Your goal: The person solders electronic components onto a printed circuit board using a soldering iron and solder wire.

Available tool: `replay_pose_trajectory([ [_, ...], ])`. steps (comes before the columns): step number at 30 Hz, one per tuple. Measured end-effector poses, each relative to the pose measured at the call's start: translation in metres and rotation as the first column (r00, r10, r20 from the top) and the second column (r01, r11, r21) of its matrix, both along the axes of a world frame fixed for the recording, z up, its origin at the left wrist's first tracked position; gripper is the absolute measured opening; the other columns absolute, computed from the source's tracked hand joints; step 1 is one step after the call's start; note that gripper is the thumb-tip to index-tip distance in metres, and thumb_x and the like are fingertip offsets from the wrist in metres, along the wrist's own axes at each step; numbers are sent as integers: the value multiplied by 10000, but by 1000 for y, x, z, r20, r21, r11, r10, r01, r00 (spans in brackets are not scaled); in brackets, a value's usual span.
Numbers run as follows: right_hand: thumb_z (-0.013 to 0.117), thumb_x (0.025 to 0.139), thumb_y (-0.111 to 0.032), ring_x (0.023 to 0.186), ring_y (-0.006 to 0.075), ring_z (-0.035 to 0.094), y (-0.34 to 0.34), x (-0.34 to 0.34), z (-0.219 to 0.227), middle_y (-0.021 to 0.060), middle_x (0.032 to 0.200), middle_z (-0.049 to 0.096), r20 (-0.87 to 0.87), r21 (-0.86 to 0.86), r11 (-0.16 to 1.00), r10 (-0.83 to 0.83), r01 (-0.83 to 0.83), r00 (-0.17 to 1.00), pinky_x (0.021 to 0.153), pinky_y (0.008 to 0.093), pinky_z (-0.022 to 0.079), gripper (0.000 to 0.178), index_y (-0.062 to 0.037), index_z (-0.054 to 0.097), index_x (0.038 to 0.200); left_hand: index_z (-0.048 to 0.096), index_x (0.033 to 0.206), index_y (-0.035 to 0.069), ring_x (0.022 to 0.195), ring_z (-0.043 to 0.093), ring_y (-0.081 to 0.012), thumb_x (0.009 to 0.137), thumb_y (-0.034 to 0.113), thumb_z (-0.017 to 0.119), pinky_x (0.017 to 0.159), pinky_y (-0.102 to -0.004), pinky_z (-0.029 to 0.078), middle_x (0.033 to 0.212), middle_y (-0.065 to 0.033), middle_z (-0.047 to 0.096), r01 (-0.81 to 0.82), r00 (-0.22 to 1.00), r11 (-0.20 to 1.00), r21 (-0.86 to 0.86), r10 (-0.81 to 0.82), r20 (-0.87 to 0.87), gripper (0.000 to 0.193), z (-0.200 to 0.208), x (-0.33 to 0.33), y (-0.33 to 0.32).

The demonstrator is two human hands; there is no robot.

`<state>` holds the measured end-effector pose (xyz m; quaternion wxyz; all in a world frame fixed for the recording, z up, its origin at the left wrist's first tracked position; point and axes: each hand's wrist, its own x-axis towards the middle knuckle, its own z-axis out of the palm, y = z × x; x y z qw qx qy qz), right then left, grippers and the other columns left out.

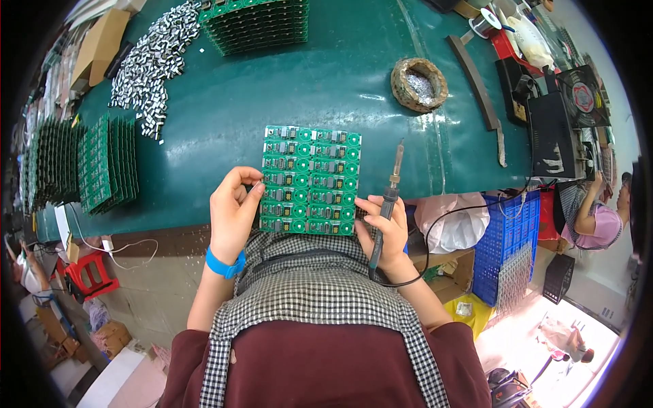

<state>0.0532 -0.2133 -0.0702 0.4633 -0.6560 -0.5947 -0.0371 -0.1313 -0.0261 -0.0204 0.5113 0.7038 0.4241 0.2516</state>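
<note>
Your left hand (235,205), left of centre, pinches the left edge of the flat green printed-circuit-board panel (311,180) between thumb and fingers. The panel is at the centre of the frame, component side facing the camera, its lower edge overlapping your black-and-white checked cloth apron (306,285). Its slightly longer axis runs up the frame, the top leaning a little to the right; the modules form two columns. Whether it touches the green tabletop (218,102) cannot be determined.

Your right hand (389,238), right of centre, is closed around the dark-handled soldering iron (390,200) with a metal tip; its extended fingers meet the panel's lower right edge. The iron's long axis runs steeply upward, tip toward the top and slightly right, beside the panel and apart from it. A round, brown-crusted bowl (403,95) sits at upper right.
</note>
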Motion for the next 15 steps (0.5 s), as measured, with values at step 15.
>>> replay_pose_trajectory([
  [15, 775, 674, 2, 814, 265, 661, 32, 11, 31, 78, 878, 681, -151, 33, 994, 110, -106, 982, 708, 364, 519, 377, -66, 542, 962, 612, 921, -12, 536, 294, -25, 828, -36, 625, 480, -220, 260, 672, 30, 478, 40, 999, 999, -24, -41, -26, 97, 1, -2, 3],
])
